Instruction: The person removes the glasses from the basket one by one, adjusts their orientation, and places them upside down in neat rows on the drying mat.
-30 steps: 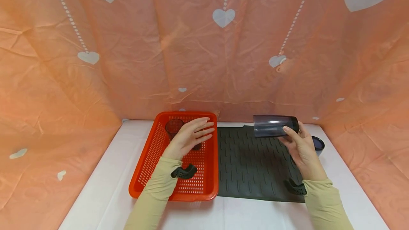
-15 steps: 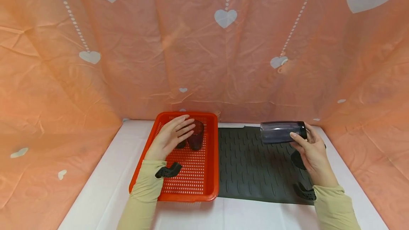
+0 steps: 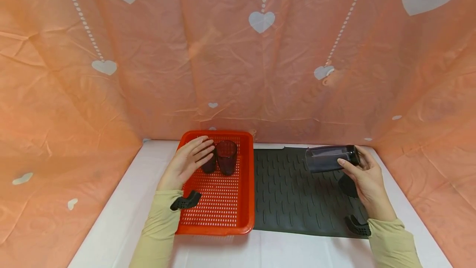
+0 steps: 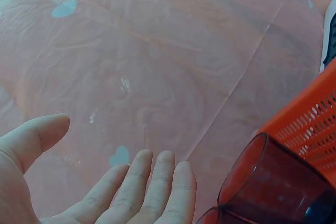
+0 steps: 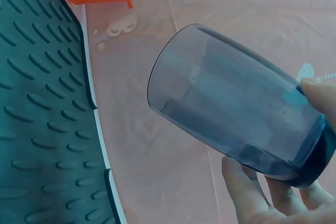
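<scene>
My right hand [image 3: 366, 181] grips a smoky, see-through tumbler [image 3: 331, 159] near its base, thumb on one side and fingers below. The tumbler lies tipped on its side above the dark mat, its mouth pointing left; the right wrist view shows nothing inside the glass [image 5: 236, 103]. Fingers straight, my left hand [image 3: 187, 162] hovers over the left side of the red basket [image 3: 245, 214] and holds nothing. Two tumblers stand in the basket's far half: one [image 3: 227, 158] in plain sight, the other [image 3: 210, 164] partly covered by my left fingers.
A ribbed dark mat [image 3: 290, 193] lies right of the basket on the white table [image 3: 282, 247]. Beside my right hand shows a dark rounded piece [image 3: 347, 186], mostly hidden by the hand. An orange curtain [image 3: 230, 73] with hearts encloses the back and sides.
My left hand has drawn left, uncovering the basket's tumblers. My right hand has shifted right and slightly nearer with its tumbler, whose mouth has dipped a little.
</scene>
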Demonstrator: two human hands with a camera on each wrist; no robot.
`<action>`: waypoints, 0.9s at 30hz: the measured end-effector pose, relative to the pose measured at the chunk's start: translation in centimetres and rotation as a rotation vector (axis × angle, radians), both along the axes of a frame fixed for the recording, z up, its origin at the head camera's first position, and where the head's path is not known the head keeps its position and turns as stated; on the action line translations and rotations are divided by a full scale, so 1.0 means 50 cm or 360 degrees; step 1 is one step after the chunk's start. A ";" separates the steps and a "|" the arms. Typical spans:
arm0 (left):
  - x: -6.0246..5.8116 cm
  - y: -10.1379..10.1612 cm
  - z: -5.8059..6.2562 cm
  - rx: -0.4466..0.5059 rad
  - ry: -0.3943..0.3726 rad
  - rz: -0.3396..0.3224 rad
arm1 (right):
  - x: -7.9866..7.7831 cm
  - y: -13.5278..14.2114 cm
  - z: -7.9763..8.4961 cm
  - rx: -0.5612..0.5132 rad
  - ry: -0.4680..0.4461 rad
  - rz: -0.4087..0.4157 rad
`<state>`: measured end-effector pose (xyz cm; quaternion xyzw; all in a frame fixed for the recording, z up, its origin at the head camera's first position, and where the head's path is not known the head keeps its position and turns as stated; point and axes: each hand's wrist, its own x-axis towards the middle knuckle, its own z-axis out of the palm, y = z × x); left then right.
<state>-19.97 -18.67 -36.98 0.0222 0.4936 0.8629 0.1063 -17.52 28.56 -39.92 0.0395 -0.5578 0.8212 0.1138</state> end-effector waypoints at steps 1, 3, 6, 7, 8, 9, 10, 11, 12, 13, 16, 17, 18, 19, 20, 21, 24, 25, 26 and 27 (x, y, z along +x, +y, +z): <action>0.001 -0.004 -0.001 -0.0005 -0.0002 0.0008 | 0.000 0.001 -0.001 0.0012 -0.0001 -0.0005; 0.002 -0.012 -0.003 -0.0027 0.0007 0.0025 | -0.001 0.002 -0.003 0.0033 0.0003 -0.0013; 0.003 -0.024 -0.005 -0.0065 0.0028 0.0073 | -0.002 0.004 -0.005 0.0098 0.0018 -0.0030; 0.003 -0.027 -0.006 -0.0087 0.0034 0.0097 | -0.002 0.005 -0.005 0.0138 0.0024 -0.0042; 0.004 -0.031 -0.007 -0.0111 0.0039 0.0119 | -0.003 0.005 -0.006 0.0176 0.0031 -0.0054; 0.004 -0.034 -0.007 -0.0131 0.0036 0.0137 | -0.004 0.006 -0.008 0.0220 0.0034 -0.0069; 0.004 -0.036 -0.008 -0.0147 0.0034 0.0154 | -0.005 0.006 -0.009 0.0259 0.0037 -0.0085; 0.005 -0.039 -0.009 -0.0154 0.0029 0.0167 | -0.006 0.007 -0.011 0.0304 0.0037 -0.0101; 0.005 -0.041 -0.009 -0.0156 0.0025 0.0175 | -0.007 0.007 -0.013 0.0343 0.0034 -0.0117; 0.005 -0.043 -0.010 -0.0163 0.0022 0.0180 | -0.008 0.008 -0.015 0.0366 0.0030 -0.0127; 0.007 -0.049 -0.011 -0.0149 0.0012 0.0196 | -0.012 0.010 -0.021 0.0448 0.0007 -0.0159; 0.008 -0.051 -0.011 -0.0155 0.0010 0.0204 | -0.014 0.011 -0.023 0.0485 0.0000 -0.0171; 0.008 -0.053 -0.012 -0.0163 0.0008 0.0214 | -0.015 0.011 -0.024 0.0521 -0.0010 -0.0185; 0.009 -0.055 -0.012 -0.0183 0.0006 0.0225 | -0.016 0.011 -0.025 0.0563 -0.0020 -0.0199; 0.009 -0.056 -0.012 -0.0194 0.0002 0.0233 | -0.016 0.012 -0.026 0.0602 -0.0032 -0.0208; 0.009 -0.057 -0.012 -0.0211 0.0003 0.0239 | -0.017 0.012 -0.026 0.0642 -0.0044 -0.0217; 0.008 -0.060 -0.013 -0.0258 0.0009 0.0246 | -0.016 0.012 -0.027 0.0744 -0.0072 -0.0239; 0.007 -0.061 -0.013 -0.0276 0.0012 0.0245 | -0.016 0.012 -0.027 0.0771 -0.0076 -0.0244; 0.007 -0.063 -0.013 -0.0288 0.0015 0.0247 | -0.015 0.012 -0.027 0.0790 -0.0081 -0.0249; 0.007 -0.064 -0.014 -0.0306 0.0021 0.0250 | -0.015 0.012 -0.027 0.0817 -0.0081 -0.0253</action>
